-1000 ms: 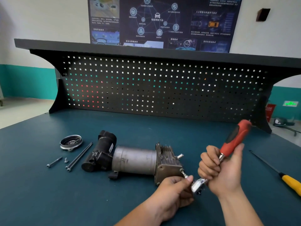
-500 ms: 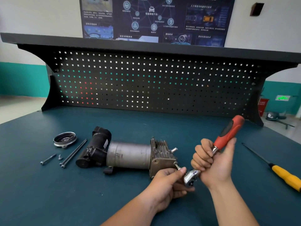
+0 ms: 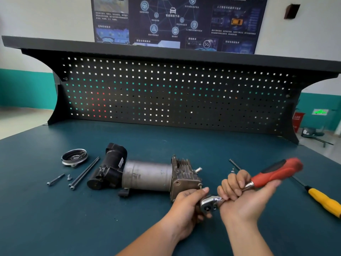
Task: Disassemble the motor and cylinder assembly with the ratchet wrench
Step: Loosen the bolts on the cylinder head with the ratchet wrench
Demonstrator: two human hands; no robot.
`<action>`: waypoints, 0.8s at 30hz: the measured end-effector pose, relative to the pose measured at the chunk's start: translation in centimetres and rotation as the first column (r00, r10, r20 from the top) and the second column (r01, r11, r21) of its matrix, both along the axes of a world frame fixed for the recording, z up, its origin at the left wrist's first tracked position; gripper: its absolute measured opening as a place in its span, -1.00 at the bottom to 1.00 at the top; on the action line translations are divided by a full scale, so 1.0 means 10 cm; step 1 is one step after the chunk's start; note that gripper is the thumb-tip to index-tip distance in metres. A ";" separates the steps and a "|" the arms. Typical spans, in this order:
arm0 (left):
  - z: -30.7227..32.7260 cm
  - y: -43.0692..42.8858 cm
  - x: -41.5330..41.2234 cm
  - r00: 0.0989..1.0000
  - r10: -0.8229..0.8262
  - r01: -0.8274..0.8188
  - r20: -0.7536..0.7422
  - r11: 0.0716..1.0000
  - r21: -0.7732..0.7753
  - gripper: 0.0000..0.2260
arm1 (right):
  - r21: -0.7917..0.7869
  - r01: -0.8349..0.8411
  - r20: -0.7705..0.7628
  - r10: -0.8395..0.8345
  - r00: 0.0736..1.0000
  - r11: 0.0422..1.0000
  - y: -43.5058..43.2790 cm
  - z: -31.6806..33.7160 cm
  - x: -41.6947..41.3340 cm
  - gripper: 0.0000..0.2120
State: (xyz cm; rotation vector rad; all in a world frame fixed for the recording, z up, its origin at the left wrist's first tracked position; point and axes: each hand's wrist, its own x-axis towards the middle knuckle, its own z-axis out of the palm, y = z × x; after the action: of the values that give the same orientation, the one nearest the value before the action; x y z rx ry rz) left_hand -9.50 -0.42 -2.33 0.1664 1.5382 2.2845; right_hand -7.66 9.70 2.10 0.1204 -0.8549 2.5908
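Your right fingers (image 3: 232, 183): clenched round the chrome neck of the ratchet wrench (image 3: 276, 172), whose red grip crosses the palm of your right hand (image 3: 243, 200) and points up to the right, blurred. Your left fingers (image 3: 203, 190): wrapped about the wrench's chrome head, with your left hand (image 3: 184, 206) at the near right corner of the motor and cylinder assembly (image 3: 147, 175). Assembly: lying on its side on the bench (image 3: 55, 222), black housing to the left, grey cylinder in the middle, finned block to the right, one bolt standing out beside your left thumb. Left of it, apart: two long bolts (image 3: 84, 173) side by side, a short bolt (image 3: 55, 179), a small screw (image 3: 69, 177), a round metal cap (image 3: 73, 157). Far right: yellow-handled screwdriver (image 3: 324, 202). Behind: black pegboard (image 3: 166, 93).
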 end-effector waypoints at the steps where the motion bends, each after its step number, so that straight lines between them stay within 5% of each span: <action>1: 0.00 0.00 0.00 1.000 0.012 -0.012 -0.001 1.000 -0.002 -0.79 | -0.027 0.017 -0.012 -0.018 1.000 0.999 -0.02 -0.02 0.00 -0.38; 15: 0.06 -0.08 0.03 0.995 -0.064 0.063 0.075 0.998 0.015 -0.83 | -0.029 0.068 -0.013 -0.068 0.998 0.997 -0.03 -0.08 -0.02 -0.37; 24: 0.04 -0.04 0.03 0.997 -0.064 0.064 0.033 0.998 0.008 -0.80 | -0.413 0.064 0.189 0.017 0.982 0.908 0.10 -0.16 -0.05 -0.33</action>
State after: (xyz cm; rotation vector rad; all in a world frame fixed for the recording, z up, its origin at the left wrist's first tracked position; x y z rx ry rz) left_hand -9.18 -0.87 -1.94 0.1760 1.4868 2.2319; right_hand -8.20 10.71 0.48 -0.2616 -0.3350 2.7265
